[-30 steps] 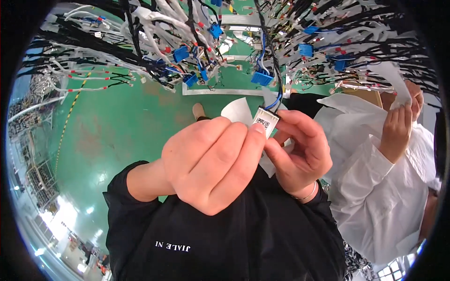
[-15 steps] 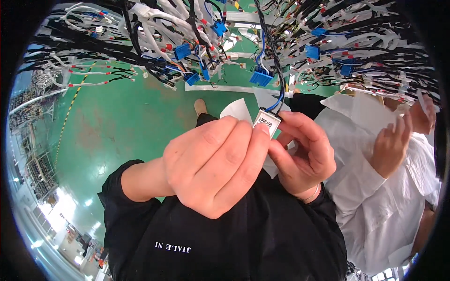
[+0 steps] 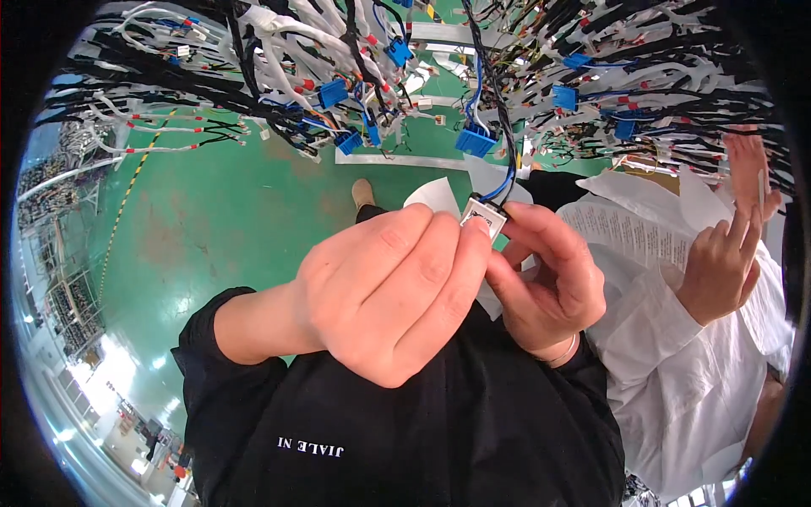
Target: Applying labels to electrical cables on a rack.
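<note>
A small rectangular wire connector (image 3: 482,219), its white face printed with a dark code pattern, is pinched between both my hands in the middle of the view. It sits at the lower end of a hanging black and blue wire bundle (image 3: 507,127). My left hand (image 3: 393,291) is closed on it, its thumb or fingertip over the printed face and covering part of the pattern. At the connector's right edge, my right hand (image 3: 553,275) grips it between thumb and fingers. My fingers hide the lower part of the connector.
Dense white and black wire harnesses (image 3: 312,51) hang across the top, with blue connectors (image 3: 476,142) among them. White paper (image 3: 435,196) shows behind my hands. At right, a co-worker in a white sleeve (image 3: 646,317) has a hand (image 3: 718,266) near printed sheets (image 3: 629,232). Below lies green floor (image 3: 220,203).
My hands keep their hold on the connector, with my left fingertip covering more of its printed face. The co-worker's hands have shifted, and a printed sheet now shows more plainly.
</note>
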Motion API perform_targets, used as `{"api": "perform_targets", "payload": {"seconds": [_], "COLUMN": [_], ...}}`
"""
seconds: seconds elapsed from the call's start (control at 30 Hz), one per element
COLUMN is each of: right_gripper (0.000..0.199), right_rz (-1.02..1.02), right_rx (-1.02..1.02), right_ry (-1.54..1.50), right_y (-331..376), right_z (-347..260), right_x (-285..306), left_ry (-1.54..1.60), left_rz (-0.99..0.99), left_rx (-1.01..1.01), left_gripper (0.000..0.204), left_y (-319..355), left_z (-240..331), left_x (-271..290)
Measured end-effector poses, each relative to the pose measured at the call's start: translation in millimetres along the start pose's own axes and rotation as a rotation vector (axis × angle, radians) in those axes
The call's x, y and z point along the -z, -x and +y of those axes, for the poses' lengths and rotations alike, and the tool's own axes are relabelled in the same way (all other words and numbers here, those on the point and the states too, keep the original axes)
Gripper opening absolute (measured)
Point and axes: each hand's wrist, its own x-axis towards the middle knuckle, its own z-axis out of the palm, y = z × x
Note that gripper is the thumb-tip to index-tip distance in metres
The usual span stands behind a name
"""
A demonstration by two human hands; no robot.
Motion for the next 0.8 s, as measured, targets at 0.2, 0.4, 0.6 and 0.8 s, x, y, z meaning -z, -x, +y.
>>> {"api": "perform_targets", "payload": {"seconds": [0.2,0.4,0.6,0.8], "right_gripper": [0.044,0.042,0.046,0.035], "right_rz": [-0.02,0.008,-0.091,0.012], "right_rx": [0.006,-0.208,-0.333,-0.676], "right_ry": [0.029,-0.138,-0.244,-0.595], "right_y": [-2,-1,1,7], "right_z": [-2,-2,-3,15], "right_x": [0,3,12,19], "left_ry": [0.068,0.263,0.973,0.796], "left_rz": [-0.051,-0.103,-0.113,0.044], "left_rx": [0.034,0.332,1.114,0.94], "left_gripper": [0.036,0.044,0.022,0.019], "left_y": [0,-2,-2,1], "left_z": [-3,-2,14,27], "left_x": [3,18,-7,-46]}}
